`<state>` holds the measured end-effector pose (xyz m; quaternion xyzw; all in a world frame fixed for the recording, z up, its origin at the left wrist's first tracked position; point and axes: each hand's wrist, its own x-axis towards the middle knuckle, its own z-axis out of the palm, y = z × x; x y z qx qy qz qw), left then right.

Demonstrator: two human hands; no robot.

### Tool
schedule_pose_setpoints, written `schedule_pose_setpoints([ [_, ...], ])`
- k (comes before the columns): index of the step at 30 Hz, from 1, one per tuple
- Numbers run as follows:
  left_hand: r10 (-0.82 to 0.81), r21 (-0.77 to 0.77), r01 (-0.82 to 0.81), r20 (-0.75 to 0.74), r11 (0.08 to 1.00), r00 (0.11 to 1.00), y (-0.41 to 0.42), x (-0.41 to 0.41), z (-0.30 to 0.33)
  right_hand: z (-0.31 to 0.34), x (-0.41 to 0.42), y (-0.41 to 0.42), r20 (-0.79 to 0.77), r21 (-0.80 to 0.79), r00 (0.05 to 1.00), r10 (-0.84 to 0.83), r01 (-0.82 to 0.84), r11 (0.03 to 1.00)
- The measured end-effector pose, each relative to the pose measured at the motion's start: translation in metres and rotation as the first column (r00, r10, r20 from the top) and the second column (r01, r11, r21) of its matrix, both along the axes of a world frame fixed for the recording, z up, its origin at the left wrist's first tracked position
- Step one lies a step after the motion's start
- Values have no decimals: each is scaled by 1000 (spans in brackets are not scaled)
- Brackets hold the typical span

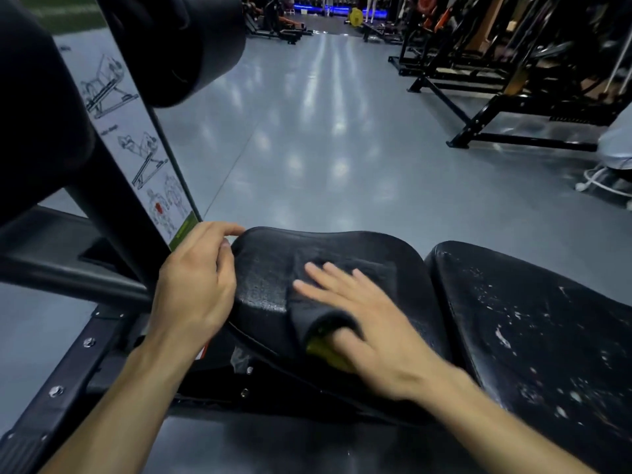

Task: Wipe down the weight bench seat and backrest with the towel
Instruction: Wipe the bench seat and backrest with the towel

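Right hand (369, 323) flat, fingers straight, pressed towel (304, 316) onto seat (263, 278); backrest (530, 319) lay just to its right, left hand (195, 278) farther off, gripping seat's left edge.

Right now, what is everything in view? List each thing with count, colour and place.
seat: one, black, centre
backrest: one, black with white scuffs, right of seat
towel: one, dark with a yellow patch, on seat under right hand
frame: one, black, left
label: one, white with drawings, on frame
roller pad: one, black, top left
floor: grey, glossy, beyond seat
machines: several, black, right and back
left hand: one, holds seat's left edge
right hand: one, flat on towel, fingers straight
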<state>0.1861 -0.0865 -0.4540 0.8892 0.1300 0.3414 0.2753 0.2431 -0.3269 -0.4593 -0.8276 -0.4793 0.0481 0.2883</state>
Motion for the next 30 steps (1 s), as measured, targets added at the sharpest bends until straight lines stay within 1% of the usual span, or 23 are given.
schedule_pose_setpoints([
  [2,-10,-41,10,5,999,1000,1,-4,2,-4,39,-14,-41,-2,985,-169,169,986],
  [4,-12,-87,14,16,996,1000,3,-12,6,-2,79,-13,-39,-79,926,-376,372,925],
  [5,-10,-101,12,22,995,1000,5,-17,8,-1,96,-6,-25,-111,893,-450,445,889],
  [7,-5,-106,7,22,994,1000,9,-25,12,2,111,21,36,-145,847,-530,529,836],
  [9,20,-116,-16,33,993,999,11,-32,18,11,105,67,76,-208,864,-498,502,839],
  [11,61,-142,-49,78,989,995,12,-39,25,21,87,112,68,-223,921,-383,389,894],
  [13,84,-152,-61,144,986,986,13,-46,28,24,66,138,98,-134,973,-208,220,966],
  [14,84,-153,-58,173,987,981,15,-50,29,25,56,140,116,-86,986,-120,131,988],
  [17,82,-197,-36,230,980,970,21,-55,28,23,15,104,101,-78,990,99,-91,993],
  [19,78,-225,-20,250,974,965,22,-52,28,18,-11,66,87,-89,979,184,-176,980],
  [21,78,-243,-13,261,970,962,20,-48,27,14,-19,37,75,-132,969,236,-225,965],
  [23,71,-254,-1,266,967,961,19,-46,28,18,-6,31,12,-100,976,220,-217,971],
  [25,69,-261,3,265,965,962,21,-46,28,22,21,47,-65,-25,989,131,-133,991],
  [26,71,-264,1,261,964,963,22,-47,28,23,38,61,-69,-9,995,70,-70,997],
  [27,73,-264,-4,253,965,965,22,-48,28,24,54,78,-46,-36,999,-1,-1,999],
  [29,73,-241,-14,236,971,969,23,-50,28,27,77,115,-17,-180,986,-166,160,971],
  [30,71,-225,-18,230,974,971,24,-50,28,30,81,132,-1,-241,979,-206,199,950],
])
